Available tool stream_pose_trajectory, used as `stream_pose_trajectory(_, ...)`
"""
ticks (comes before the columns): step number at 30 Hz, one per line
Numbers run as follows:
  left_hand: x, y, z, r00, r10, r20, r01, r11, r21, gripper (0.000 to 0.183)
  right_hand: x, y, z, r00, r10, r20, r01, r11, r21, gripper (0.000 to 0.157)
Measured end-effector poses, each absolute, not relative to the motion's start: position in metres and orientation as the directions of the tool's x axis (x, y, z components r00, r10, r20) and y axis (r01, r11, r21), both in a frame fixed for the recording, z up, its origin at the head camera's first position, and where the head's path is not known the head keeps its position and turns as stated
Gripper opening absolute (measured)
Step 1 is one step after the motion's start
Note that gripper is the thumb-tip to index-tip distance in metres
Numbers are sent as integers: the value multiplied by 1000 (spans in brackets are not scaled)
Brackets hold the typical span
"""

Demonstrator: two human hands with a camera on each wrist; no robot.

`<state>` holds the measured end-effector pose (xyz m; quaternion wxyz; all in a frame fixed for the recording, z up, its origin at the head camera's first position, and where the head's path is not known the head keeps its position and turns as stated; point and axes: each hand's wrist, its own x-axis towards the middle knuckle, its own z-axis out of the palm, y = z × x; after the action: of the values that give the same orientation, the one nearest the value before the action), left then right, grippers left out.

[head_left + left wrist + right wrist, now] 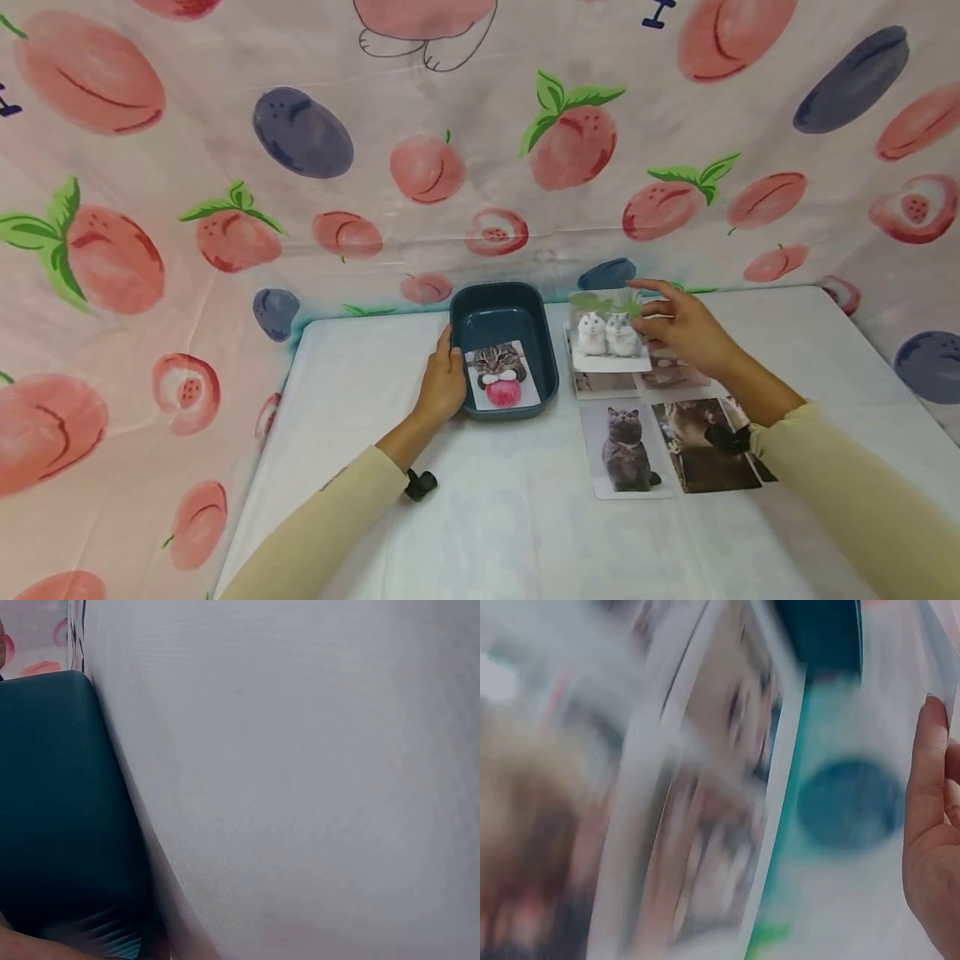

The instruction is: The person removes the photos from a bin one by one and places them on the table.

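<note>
My left hand (pixel 442 383) grips the left side of a dark teal plastic bin (pixel 498 323), thumb at the rim. Low in the left wrist view, fingers (pixel 45 946) lie by the bin's ridged end (pixel 67 795). Inside the bin is a photo card (pixel 504 377) of a tabby cat with a pink ball. Right of the bin, my right hand (pixel 686 329) pinches the right edge of a card (pixel 603 333) showing two white animals. It is raised over other cards, partly covering them; in the right wrist view its edge (pixel 941 645) runs past my fingertips.
Under the held card lie a pale card (pixel 606 385) and a pinkish card (pixel 678 371). Nearer me are a grey cat card (pixel 626 450) and a brown card (pixel 705 450), the latter partly behind my wrist. A fruit-print curtain (pixel 465 108) hangs behind the white table (pixel 360 367).
</note>
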<state>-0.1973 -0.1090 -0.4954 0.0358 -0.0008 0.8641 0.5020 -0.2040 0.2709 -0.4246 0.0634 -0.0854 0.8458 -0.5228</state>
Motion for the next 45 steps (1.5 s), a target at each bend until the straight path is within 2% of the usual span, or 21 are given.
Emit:
stream_pose_trajectory(10,-198,-112,-495,-997,35,-63,-38,485,874,55,-205,381,-428,-993,-82,-83,23,563,-826,69)
stream_pose_trajectory(21,-198,-109,-494,-997,41,-58,-31,480,877,55,-212,452,-457,-970,-75,-230,124,664,-737,77)
stream_pose_trajectory(26,-198,-109,-492,-996,32,-77,-52,480,875,55,-213,470,-474,-960,-45,-278,184,648,-739,79)
stream_pose_trajectory(34,-198,-109,-492,-996,32,-85,-59,489,871,55,-211,472,-488,-966,3,-258,203,630,-750,81)
stream_pose_trajectory(45,-198,-109,-491,-996,32,-87,-60,493,868,55,-213,475,-489,-976,55,-210,188,696,-692,69)
